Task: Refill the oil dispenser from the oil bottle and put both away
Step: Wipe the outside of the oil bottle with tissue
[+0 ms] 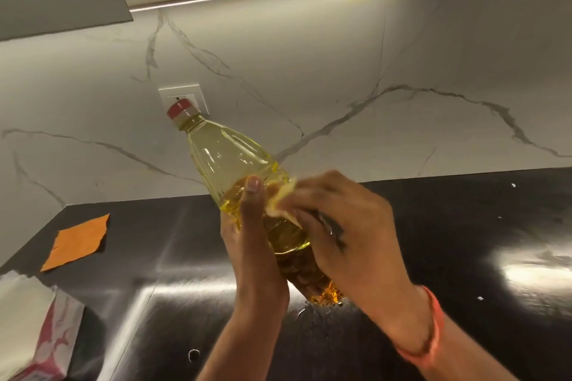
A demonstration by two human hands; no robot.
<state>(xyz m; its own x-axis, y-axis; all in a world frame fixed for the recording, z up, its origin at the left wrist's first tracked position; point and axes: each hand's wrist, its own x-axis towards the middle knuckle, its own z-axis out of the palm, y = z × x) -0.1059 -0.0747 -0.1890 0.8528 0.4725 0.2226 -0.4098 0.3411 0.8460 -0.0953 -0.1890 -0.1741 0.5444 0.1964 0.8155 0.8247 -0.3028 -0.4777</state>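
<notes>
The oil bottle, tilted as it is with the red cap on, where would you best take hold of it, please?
Take the oil bottle round its lower body, where the left hand already has its grip, coming from the near left side. The bottle leans away with its red cap up and left. The right hand presses a tissue on the right side, and that surface may be oily.

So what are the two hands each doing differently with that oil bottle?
The left hand wraps around the oil bottle and holds it tilted, thumb pointing up; the right hand presses a small pale wipe against the bottle's side. The right wrist wears an orange band; the left wrist is bare. Both hands touch the bottle's lower half, above the black counter.
</notes>
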